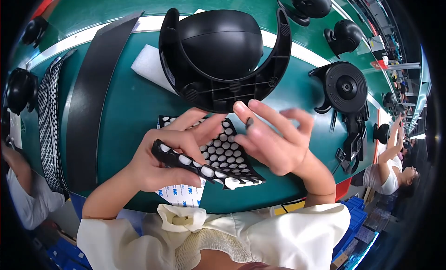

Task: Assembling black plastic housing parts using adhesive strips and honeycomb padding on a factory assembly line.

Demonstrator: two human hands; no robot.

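My left hand (160, 151) grips a curled black sheet of round pads (225, 151), where rows of white circles show. Its fingertips reach up to the near edge of a black curved, two-armed base (209, 96). That base carries a rounded black housing (220, 42) and has round dark pads on its ribbed underside. My right hand (278, 142) has a small black pad (249, 122) at its fingers, while its foremost fingertips touch the base's near edge. Under my left hand lies a white backing sheet (183, 195) with blue print.
A white foam piece (151, 68) lies partly beneath the base. Long black strip (95, 98) and another dotted sheet (49, 126) lie to the left. At right stands another black device (344, 86), with cables below it. Co-workers sit at both sides.
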